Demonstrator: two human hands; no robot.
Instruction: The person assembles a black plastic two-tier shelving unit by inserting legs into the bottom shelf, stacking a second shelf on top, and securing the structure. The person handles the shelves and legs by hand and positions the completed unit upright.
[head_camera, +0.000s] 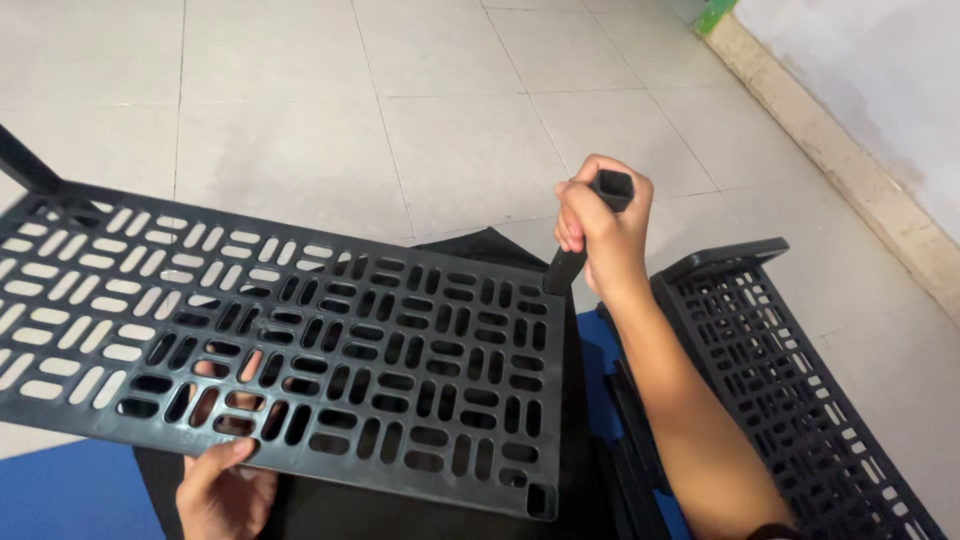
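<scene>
A black plastic shelf panel (300, 330) with many slotted holes lies flat across the lower left of the view. My left hand (220, 485) grips its near edge, thumb on top and fingers showing through the slots from underneath. My right hand (600, 235) is closed around a short black square tube (585, 235), held upright with its lower end at the panel's far right corner. A similar black tube (25, 165) stands at the panel's far left corner.
A second black slotted shelf panel (800, 390) lies tilted at the lower right, beside my right forearm. Dark cloth and a blue mat (70, 490) lie under the panels. Pale floor tiles (400, 100) stretch ahead, and a wall base (850, 150) runs along the right.
</scene>
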